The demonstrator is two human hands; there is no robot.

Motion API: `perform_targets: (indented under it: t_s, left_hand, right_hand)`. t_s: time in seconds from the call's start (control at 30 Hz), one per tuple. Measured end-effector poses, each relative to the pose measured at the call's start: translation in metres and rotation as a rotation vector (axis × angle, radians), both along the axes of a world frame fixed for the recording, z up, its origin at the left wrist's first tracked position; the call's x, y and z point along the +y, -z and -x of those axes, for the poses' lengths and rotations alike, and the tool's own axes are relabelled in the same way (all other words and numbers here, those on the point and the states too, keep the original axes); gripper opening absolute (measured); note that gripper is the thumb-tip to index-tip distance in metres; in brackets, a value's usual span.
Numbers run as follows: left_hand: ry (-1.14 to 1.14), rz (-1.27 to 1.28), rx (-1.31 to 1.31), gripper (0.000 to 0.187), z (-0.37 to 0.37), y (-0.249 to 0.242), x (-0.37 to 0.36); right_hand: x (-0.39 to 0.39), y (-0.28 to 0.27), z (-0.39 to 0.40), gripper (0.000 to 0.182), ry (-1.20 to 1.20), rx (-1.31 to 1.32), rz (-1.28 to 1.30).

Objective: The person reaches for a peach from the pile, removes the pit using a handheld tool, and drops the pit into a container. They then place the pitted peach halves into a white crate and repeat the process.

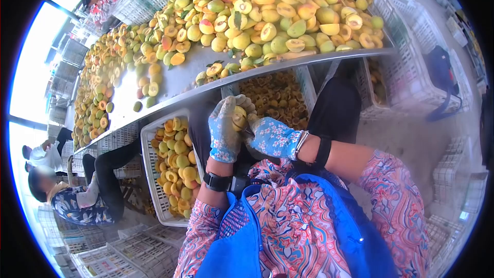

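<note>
My left hand [224, 131], in a blue flowered glove with soiled fingers, is closed around a yellow-green peach [239, 118] above my lap. My right hand [272, 136], gloved the same way, is closed right beside the peach, its fingertips close against it. Something small and dark shows at the right fingers, too hidden to name. Just beyond my hands, under the table edge, a bin holds many brown pitted-looking pieces [275, 98]. To the left of my left hand stands a white crate [149, 175] filled with yellow peach halves [180, 162].
A metal table [180, 80] carries a large heap of whole and halved peaches [267, 15]. White plastic crates [406, 67] stand at the right, with a dark blue bag [440, 69] hung there. More crates [118, 257] lie lower left. Another person [82, 198] sits at the left.
</note>
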State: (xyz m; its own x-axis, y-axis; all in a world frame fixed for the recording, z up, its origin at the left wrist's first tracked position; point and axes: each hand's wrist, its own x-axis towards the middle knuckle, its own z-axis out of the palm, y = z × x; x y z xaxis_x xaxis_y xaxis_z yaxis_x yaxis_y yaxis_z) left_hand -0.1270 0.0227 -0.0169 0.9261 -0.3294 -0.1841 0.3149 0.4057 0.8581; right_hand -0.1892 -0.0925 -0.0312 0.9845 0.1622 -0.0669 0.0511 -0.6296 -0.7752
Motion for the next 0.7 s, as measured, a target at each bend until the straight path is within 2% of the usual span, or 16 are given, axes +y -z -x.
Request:
perform_targets:
  t_s: [0.03,0.1,0.23,0.3,0.33,0.37,0.43,0.47,0.5,0.57,0.6,0.63,0.7]
  left_hand:
    - [0.022,-0.032,0.055,0.026,0.0,-0.001,-0.001]
    - [0.003,-0.047,0.083,0.027,0.0,0.002,-0.001]
    - [0.072,-0.133,0.012,0.029,-0.002,0.004,0.0]
    - [0.09,-0.134,0.025,0.029,-0.003,0.005,0.0]
    - [0.129,-0.129,0.017,0.029,-0.005,0.008,0.003]
    - [0.165,-0.122,0.006,0.029,-0.007,0.01,0.004]
    - [0.167,-0.161,0.021,0.029,-0.008,0.013,0.005]
    - [0.171,-0.198,0.03,0.029,-0.01,0.013,0.004]
    - [0.173,-0.2,0.03,0.029,-0.014,0.013,0.004]
    - [0.265,-0.358,-0.063,0.028,-0.018,0.015,0.008]
    - [0.263,-0.357,-0.065,0.028,-0.019,0.018,0.009]
    - [0.263,-0.3,0.003,0.029,-0.022,0.021,0.01]
    - [0.247,-0.234,0.056,0.03,-0.027,0.024,0.01]
  right_hand:
    - [0.0,0.001,0.0,0.036,0.009,0.019,-0.079]
    - [-0.001,0.003,0.003,0.036,-0.004,0.045,-0.072]
    - [-0.002,0.002,0.004,0.037,-0.01,0.123,-0.057]
    - [0.0,0.013,0.005,0.037,0.058,0.139,-0.316]
    - [0.0,0.012,0.007,0.037,0.061,0.085,-0.358]
    - [-0.001,0.014,0.006,0.037,0.061,0.085,-0.357]
    - [-0.003,0.017,0.002,0.038,0.008,0.075,-0.039]
    - [-0.009,0.016,-0.001,0.037,-0.066,0.066,0.031]
    - [-0.014,0.015,-0.004,0.037,-0.064,0.066,0.029]
    - [-0.017,0.013,-0.006,0.037,-0.091,0.117,-0.021]
    - [-0.017,0.01,-0.006,0.039,-0.08,0.218,-0.111]
    - [-0.013,0.013,-0.006,0.039,-0.084,0.209,-0.103]
    - [-0.002,0.024,-0.007,0.04,0.085,0.148,-0.253]
